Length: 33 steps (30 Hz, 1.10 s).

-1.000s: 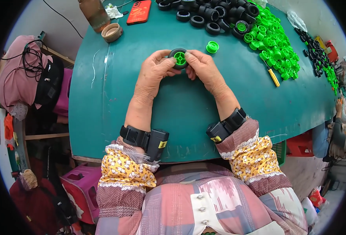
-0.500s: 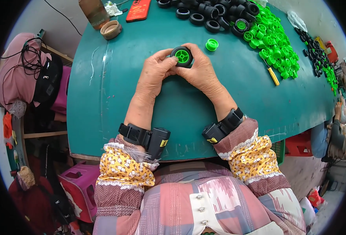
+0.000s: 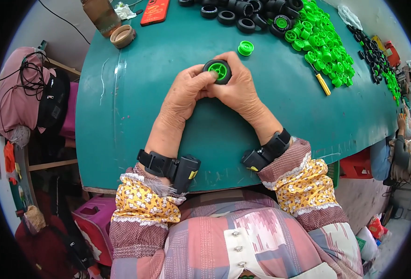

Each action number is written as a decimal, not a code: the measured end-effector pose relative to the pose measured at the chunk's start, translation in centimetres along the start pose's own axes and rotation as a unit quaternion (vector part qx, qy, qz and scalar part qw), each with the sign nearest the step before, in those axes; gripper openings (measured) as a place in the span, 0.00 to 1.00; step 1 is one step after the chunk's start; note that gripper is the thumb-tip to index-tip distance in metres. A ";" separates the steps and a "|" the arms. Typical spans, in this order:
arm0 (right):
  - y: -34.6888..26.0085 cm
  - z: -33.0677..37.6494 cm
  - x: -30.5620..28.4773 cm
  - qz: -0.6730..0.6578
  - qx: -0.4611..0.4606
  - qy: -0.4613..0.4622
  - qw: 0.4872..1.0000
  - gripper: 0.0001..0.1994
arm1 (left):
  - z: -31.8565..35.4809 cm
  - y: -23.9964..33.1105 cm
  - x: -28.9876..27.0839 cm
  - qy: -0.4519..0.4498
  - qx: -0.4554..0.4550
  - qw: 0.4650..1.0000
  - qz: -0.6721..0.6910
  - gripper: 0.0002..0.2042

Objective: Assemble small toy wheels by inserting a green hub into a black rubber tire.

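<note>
Between both hands, above the green tabletop, is a small toy wheel [image 3: 218,70]: a black tyre around a bright green spoked hub. My left hand [image 3: 187,88] pinches it from the left, its thumb pressed on the hub's face. Wrapped round the right side of the tyre are the fingers of my right hand [image 3: 238,86]. Some fingertips are hidden behind the wheel. Just beyond my hands, a loose green hub [image 3: 246,48] sits on the table.
At the far side lie a heap of black tyres [image 3: 246,25] and a pile of green hubs [image 3: 326,46]. A yellow-handled tool [image 3: 323,84] rests beside the pile. A red phone [image 3: 154,11], a brown bottle [image 3: 101,17] and a round lid [image 3: 122,36] are at the far left.
The wheel has tilted and turned a little in my hands, and my left thumb has shifted across the hub. The whole view has moved slightly.
</note>
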State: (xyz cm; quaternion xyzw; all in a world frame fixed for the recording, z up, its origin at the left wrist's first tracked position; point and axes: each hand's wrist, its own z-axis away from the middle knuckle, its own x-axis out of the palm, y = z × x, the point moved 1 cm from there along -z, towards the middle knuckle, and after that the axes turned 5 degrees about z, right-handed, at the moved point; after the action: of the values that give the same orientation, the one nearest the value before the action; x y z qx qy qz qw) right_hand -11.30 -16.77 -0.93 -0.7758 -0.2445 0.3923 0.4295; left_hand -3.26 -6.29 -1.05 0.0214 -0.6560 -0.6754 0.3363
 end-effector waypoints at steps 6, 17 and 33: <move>0.0 0.1 0.8 0.028 -0.093 0.037 0.995 0.23 | 0.3 -0.4 0.4 0.087 0.042 0.991 0.087 0.11; -1.0 0.3 0.0 -0.016 -0.008 -0.061 0.998 0.22 | 0.3 0.1 -0.4 -0.001 -0.014 0.999 0.036 0.11; 0.0 0.5 0.9 0.031 -0.053 -0.007 0.998 0.25 | -0.1 0.2 -0.1 0.009 0.017 0.998 0.063 0.13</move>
State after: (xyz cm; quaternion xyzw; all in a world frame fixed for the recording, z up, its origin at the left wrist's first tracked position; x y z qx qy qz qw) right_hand -11.19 -15.91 -1.43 -0.8019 -0.2438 0.3975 0.3735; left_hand -3.03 -6.33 -0.91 -0.0086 -0.6648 -0.6410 0.3836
